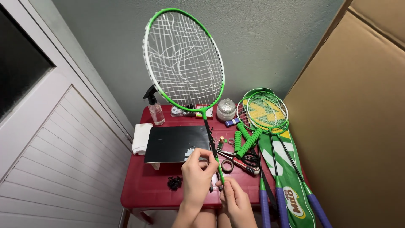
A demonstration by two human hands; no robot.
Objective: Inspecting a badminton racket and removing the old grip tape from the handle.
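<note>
I hold a green and white badminton racket (pixel 184 59) upright over a small red table (pixel 143 185); its strings are loose and tangled. My left hand (pixel 196 177) pinches the black and green shaft about midway. My right hand (pixel 236 202) grips the shaft lower down, close against the left. The racket's handle is hidden behind my hands.
On the table lie a black mat (pixel 173 143), a clear spray bottle (pixel 155 107), a white cloth (pixel 141 137), a glass jar (pixel 226 109), green foam grips (pixel 247 141), scissors (pixel 240 160), tape roll and small black clips (pixel 174 182). Two more rackets (pixel 265 114) rest on a green cover (pixel 291 185). Cardboard stands right, a white door left.
</note>
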